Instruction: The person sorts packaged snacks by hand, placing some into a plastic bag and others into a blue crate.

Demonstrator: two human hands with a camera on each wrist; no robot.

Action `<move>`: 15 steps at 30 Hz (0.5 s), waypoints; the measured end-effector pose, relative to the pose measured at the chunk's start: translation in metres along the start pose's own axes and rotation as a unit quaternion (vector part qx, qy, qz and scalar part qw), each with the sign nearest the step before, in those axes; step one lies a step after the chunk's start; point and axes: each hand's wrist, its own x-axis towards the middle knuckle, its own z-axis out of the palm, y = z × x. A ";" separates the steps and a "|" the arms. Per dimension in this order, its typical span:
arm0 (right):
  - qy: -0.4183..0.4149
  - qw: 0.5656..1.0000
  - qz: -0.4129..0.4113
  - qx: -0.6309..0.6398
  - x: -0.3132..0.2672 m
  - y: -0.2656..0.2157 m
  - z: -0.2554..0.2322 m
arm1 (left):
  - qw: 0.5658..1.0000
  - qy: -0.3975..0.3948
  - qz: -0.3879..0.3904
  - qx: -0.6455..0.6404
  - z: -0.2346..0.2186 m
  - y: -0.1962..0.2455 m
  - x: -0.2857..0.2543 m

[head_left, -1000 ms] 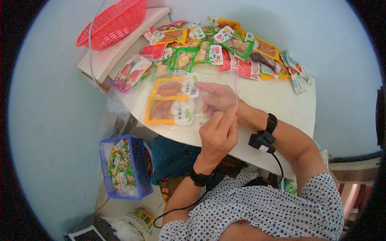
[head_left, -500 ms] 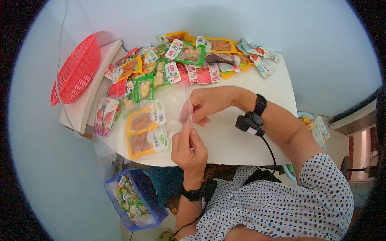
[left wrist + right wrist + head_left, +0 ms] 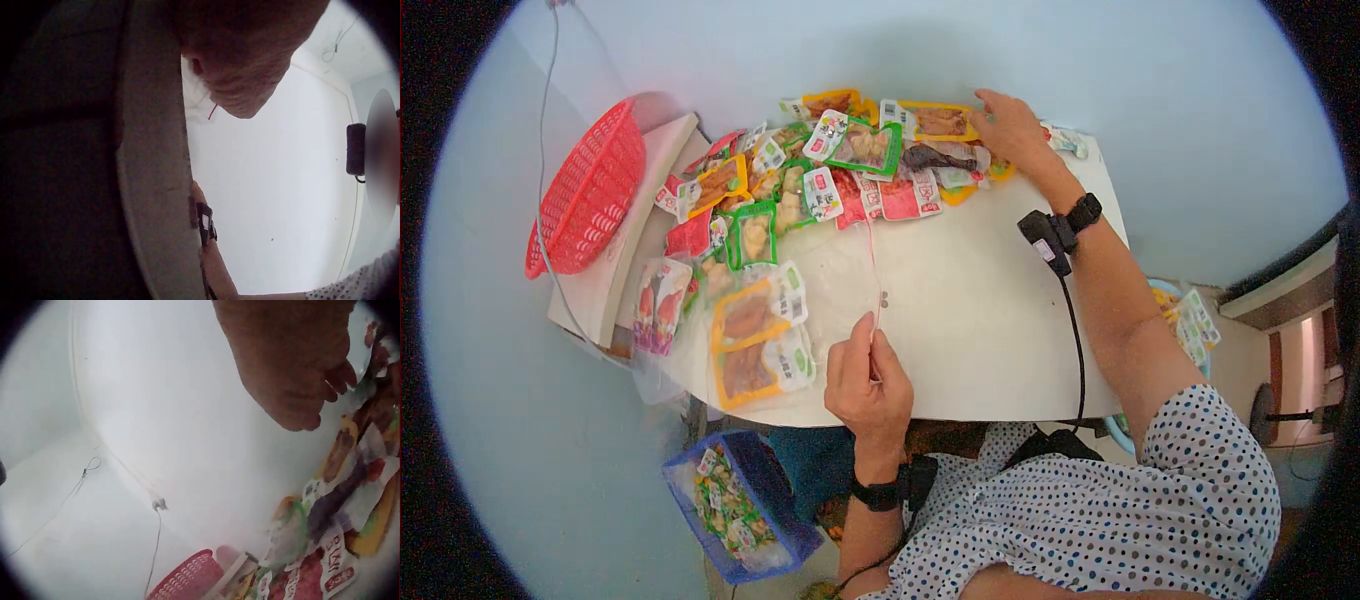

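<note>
In the head view my left hand (image 3: 868, 385) pinches the edge of a clear zip bag (image 3: 840, 285) with a thin red line along its mouth. Two yellow-edged food packets (image 3: 750, 350) lie inside the bag, one beside the other. In the left wrist view that hand (image 3: 244, 62) is dark, its fingertips mostly out of sight. My right hand (image 3: 1018, 135) reaches over the right end of a heap of snack packets, close to a yellow-edged packet (image 3: 940, 121) and partly covering blue-white packets (image 3: 1068, 142). In the right wrist view its fingers (image 3: 337, 381) show against the heap, pinching nothing visible.
The heap along the table's back includes green-edged packets (image 3: 860, 145) and red packets (image 3: 908, 196). A red basket (image 3: 590, 190) leans on a white ledge (image 3: 640, 215) at left. Below the table stands a blue crate (image 3: 770, 550) with packets. Two small dark spots mark the table (image 3: 990, 330).
My right hand has let go of the bag's mouth and moved away to the back right, over the heap. The left hand keeps its pinch on the bag. The head view has shifted.
</note>
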 end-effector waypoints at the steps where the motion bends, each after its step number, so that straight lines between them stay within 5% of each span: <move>1: -0.006 1.000 -0.016 -0.018 -0.001 0.005 0.004 | 1.000 0.000 0.007 -0.001 0.000 -0.001 0.000; 4: -0.126 0.990 0.015 -0.059 -0.002 -0.001 0.012 | 1.000 -0.004 -0.004 -0.004 0.000 0.000 -0.001; 7: -0.009 0.991 -0.068 -0.114 -0.015 -0.001 0.027 | 0.999 -0.016 -0.039 -0.003 -0.002 0.004 -0.001; 10: -0.067 0.998 -0.004 -0.007 -0.011 0.001 0.028 | 0.999 -0.014 -0.040 -0.006 -0.001 0.004 -0.002; 15: -0.002 0.991 0.054 0.121 -0.009 -0.019 0.012 | 0.998 -0.021 -0.049 -0.016 -0.002 0.007 -0.002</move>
